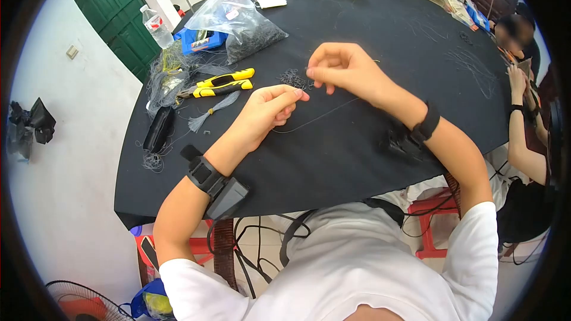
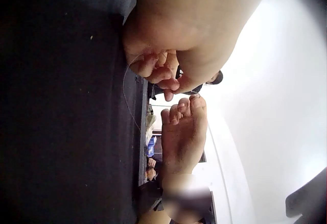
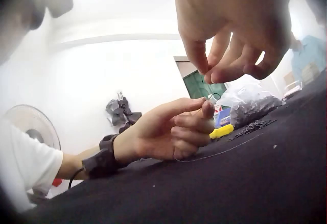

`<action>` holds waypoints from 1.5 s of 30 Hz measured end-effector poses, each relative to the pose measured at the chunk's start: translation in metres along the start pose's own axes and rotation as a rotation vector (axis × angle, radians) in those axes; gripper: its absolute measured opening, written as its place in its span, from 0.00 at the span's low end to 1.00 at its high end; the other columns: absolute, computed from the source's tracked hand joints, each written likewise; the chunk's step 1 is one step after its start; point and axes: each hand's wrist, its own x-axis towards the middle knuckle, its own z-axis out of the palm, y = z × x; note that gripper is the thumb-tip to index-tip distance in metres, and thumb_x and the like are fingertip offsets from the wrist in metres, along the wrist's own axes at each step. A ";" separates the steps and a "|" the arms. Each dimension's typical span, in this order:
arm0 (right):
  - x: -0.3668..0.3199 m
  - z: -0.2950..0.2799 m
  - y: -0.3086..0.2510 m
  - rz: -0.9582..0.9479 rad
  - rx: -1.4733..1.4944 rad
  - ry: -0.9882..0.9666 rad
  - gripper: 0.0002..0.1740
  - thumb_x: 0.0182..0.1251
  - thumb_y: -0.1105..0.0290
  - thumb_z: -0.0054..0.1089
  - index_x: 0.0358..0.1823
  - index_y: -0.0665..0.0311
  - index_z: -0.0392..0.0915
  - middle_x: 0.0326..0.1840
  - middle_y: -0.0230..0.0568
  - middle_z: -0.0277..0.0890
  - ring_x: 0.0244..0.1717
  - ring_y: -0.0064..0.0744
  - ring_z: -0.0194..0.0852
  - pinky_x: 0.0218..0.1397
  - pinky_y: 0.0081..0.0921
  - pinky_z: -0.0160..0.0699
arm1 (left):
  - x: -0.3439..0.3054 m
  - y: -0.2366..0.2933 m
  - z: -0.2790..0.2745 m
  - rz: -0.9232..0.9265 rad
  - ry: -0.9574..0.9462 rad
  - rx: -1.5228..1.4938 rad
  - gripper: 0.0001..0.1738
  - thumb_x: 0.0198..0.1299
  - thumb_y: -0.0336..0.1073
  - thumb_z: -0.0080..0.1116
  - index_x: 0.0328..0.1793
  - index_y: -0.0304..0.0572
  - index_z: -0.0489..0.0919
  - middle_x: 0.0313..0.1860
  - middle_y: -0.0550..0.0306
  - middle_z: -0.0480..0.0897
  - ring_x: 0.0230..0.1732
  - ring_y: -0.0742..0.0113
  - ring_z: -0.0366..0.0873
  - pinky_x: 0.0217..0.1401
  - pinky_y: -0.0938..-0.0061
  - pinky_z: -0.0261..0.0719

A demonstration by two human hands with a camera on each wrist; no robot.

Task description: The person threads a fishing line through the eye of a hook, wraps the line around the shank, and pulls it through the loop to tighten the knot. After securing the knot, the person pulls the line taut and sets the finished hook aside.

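My left hand [image 1: 267,113] is above the black tablecloth, thumb and forefinger pinched together at the tip and the other fingers curled. A thin fishing line [image 3: 225,153] runs out of its curled fingers and across the cloth, also visible as a fine arc of line [image 2: 124,89] in the left wrist view. My right hand [image 1: 348,71] hovers just beyond, fingers bent and thumb close to the forefinger; I cannot tell whether a tiny thing sits between them. In the right wrist view, its fingertips [image 3: 208,77] hang just over the left thumb. Near both hands lies a pile of small dark metal pieces [image 1: 292,78].
Yellow-black pliers [image 1: 223,83], a bundle of cut line [image 1: 214,111] and a black case [image 1: 159,129] lie left. Behind are a clear bag of dark pieces [image 1: 253,38], a blue box [image 1: 202,41] and a bottle [image 1: 156,27]. Other people sit around the table [image 1: 357,160].
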 end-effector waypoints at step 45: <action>-0.021 -0.004 -0.005 -0.348 -0.473 -0.089 0.12 0.51 0.77 0.55 0.40 0.64 0.76 0.33 0.31 0.76 0.29 0.20 0.74 0.31 0.19 0.64 | -0.010 0.005 0.017 0.153 0.098 0.243 0.11 0.58 0.39 0.58 0.39 0.39 0.82 0.20 0.74 0.68 0.22 0.87 0.58 0.24 0.88 0.51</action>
